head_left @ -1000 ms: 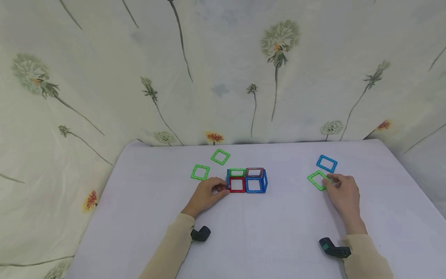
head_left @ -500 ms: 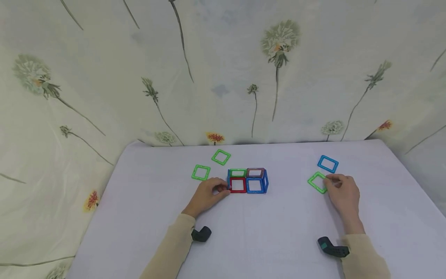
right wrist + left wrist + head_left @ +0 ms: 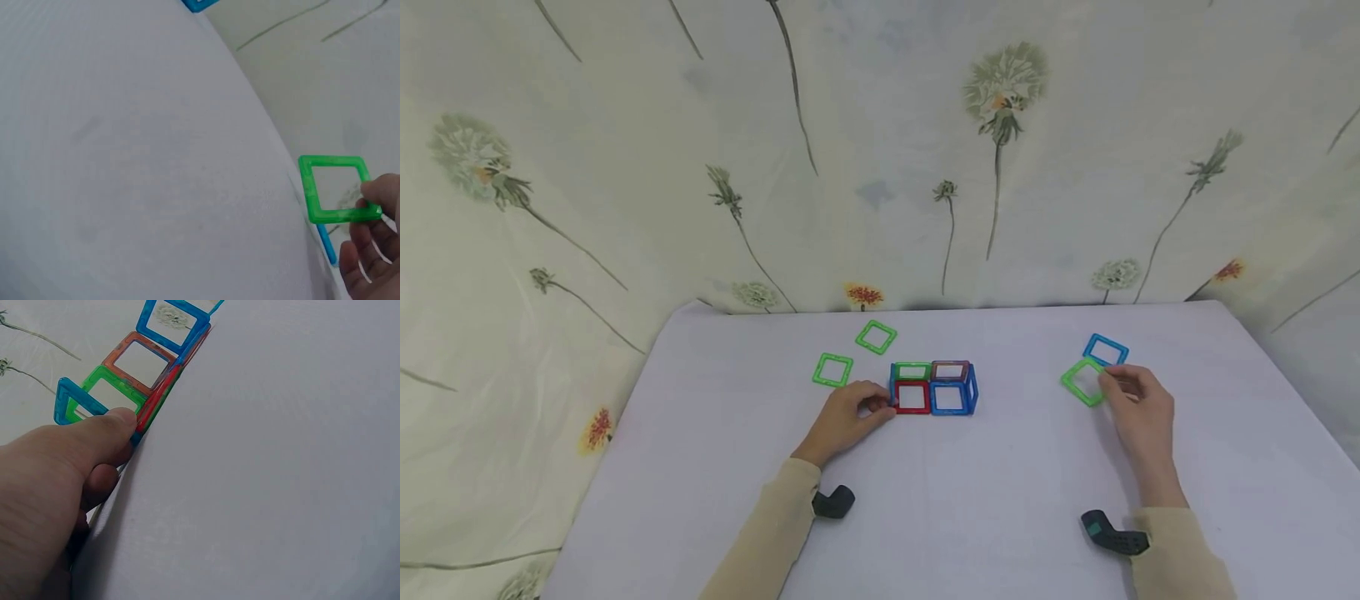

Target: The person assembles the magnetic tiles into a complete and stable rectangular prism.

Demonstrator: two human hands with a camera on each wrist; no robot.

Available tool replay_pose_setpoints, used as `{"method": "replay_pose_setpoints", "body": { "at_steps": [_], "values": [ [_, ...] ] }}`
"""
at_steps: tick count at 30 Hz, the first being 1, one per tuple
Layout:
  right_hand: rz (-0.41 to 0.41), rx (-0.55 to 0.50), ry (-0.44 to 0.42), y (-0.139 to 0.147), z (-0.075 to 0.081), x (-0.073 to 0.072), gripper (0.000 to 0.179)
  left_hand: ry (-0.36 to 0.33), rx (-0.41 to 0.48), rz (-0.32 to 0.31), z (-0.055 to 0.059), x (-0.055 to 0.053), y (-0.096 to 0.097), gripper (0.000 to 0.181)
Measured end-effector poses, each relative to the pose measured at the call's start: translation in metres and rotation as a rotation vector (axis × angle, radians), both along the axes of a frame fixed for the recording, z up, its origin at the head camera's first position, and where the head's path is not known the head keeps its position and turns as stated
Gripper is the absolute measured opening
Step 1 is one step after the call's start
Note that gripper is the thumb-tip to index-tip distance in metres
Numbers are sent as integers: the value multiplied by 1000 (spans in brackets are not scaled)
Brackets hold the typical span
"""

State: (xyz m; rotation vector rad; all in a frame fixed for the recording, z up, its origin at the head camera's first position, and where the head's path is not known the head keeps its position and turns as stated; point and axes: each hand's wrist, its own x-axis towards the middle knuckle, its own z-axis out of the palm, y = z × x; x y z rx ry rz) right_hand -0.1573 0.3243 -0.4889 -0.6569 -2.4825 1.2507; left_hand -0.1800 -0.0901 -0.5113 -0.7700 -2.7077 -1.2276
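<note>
At the middle of the table stands a structure of square magnetic tiles, with a red tile (image 3: 913, 411) and a blue tile (image 3: 950, 411) on its near side. My left hand (image 3: 848, 421) pinches the structure's left end; in the left wrist view the thumb lies over a blue tile (image 3: 80, 397) there. Behind it show a green tile (image 3: 128, 389) and a brownish-red tile (image 3: 112, 360). My right hand (image 3: 1142, 417) pinches a green square tile (image 3: 1067, 386) by one corner. The tile is raised off the table in the right wrist view, thumb on top, fingers below.
Flat on the table behind the right hand lies a blue square tile (image 3: 1122, 353). Two more green tiles, one nearer (image 3: 832, 383) and one farther back (image 3: 876, 349), lie left of the structure. A dandelion-patterned cloth (image 3: 880, 125) hangs behind the white table (image 3: 970, 517).
The green tile in my right hand has risen a little and now overlaps the blue tile's near edge in the head view. My left hand stays on the structure.
</note>
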Motion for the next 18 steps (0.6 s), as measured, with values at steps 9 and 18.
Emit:
{"method": "replay_pose_setpoints", "body": {
  "at_steps": [9, 18],
  "values": [
    [157, -39, 184, -23, 12, 4, 33, -22, 10, -1, 0, -1, 0, 19],
    [243, 5, 195, -40, 20, 7, 33, -22, 9, -1, -1, 0, 0, 20]
  ]
}}
